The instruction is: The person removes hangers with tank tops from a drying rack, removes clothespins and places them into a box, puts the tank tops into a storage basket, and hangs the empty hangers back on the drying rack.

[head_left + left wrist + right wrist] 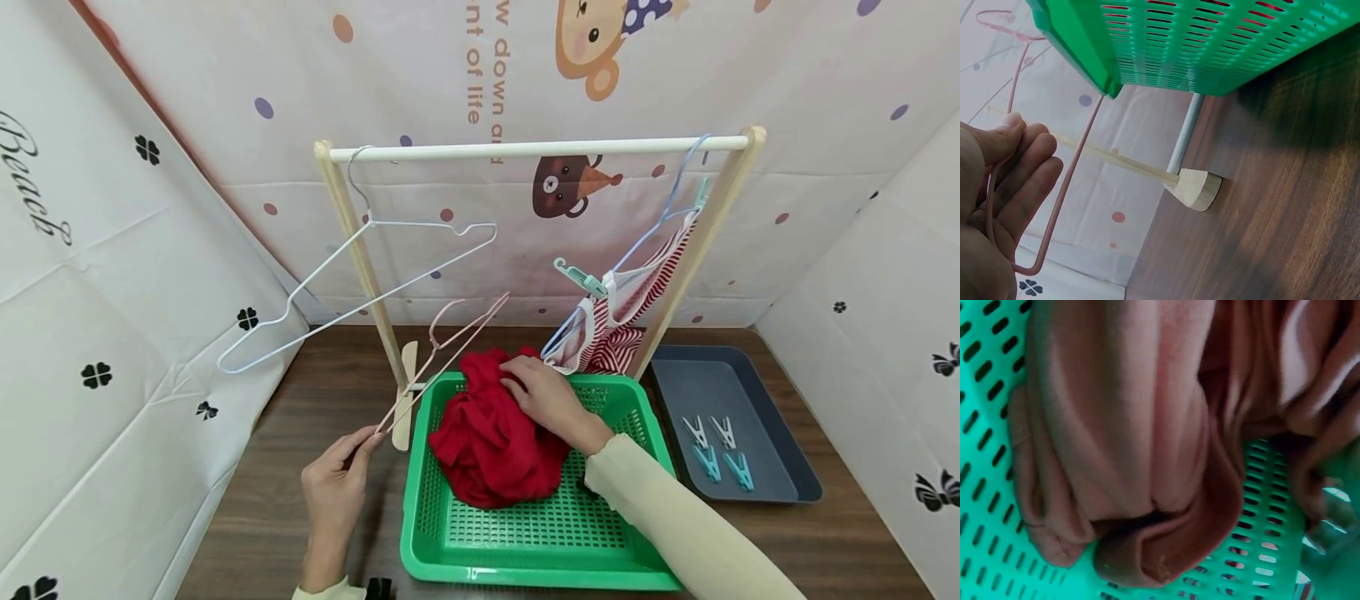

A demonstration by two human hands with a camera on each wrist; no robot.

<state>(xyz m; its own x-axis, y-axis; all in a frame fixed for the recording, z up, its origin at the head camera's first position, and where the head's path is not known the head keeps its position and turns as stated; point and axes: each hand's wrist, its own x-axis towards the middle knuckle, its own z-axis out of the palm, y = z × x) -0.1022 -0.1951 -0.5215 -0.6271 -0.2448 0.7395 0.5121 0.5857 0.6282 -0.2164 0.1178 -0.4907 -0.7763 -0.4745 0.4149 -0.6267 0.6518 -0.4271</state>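
Observation:
A pink clothes hanger (435, 367) is gripped at one end by my left hand (337, 479), left of the green basket (555, 575). In the left wrist view the thumb and fingers close around the hanger's wire (1063, 194), and its hook points away from the hand. My right hand (543, 396) grips the top of a bunched red cloth garment (498, 458) inside the basket. Thick folds of the garment (1116, 412) fill the right wrist view, against the basket's slotted wall (985, 481); the right fingers are hidden there.
Behind the basket stands a rack with a white rail (525, 150). An empty white hanger (360, 308) hangs at its left, and a blue hanger (667, 204) with a red-striped garment (645, 292) and green clips at its right. A grey tray (780, 450) holds several clothespins (723, 433).

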